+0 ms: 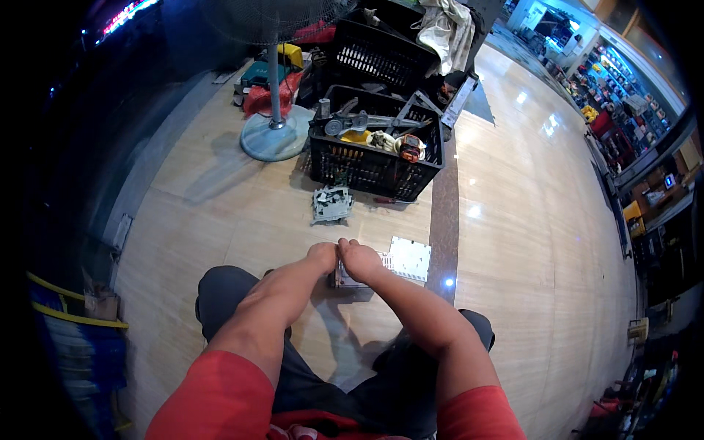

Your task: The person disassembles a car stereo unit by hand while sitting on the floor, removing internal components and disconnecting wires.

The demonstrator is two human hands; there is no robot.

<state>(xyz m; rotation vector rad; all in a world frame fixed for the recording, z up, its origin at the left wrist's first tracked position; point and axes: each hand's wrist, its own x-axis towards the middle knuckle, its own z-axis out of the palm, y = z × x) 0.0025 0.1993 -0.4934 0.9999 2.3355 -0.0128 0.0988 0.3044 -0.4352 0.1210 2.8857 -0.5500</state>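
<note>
My left hand [323, 257] and my right hand [358, 262] meet over a small metal box [352, 282] on the floor between my knees. Its top and far side are largely covered by them. The left hand is closed at the box's left edge; whatever its fingers hold is hidden. Curled over the top, the right hand grips the box, with its fingertips pointing away from me. Just right of the box lies a flat silvery metal plate [411, 259] with small holes. Farther off, a grey-white part with a frame-like shape [331, 204] rests on the tiles.
A black plastic crate [367, 170] full of tools stands ahead, with a screwdriver [396, 201] on the floor by it. Left of it is a standing fan's round base [275, 133]. Another black crate [381, 57] sits behind. A yellow-rimmed blue container [81, 315] is at far left.
</note>
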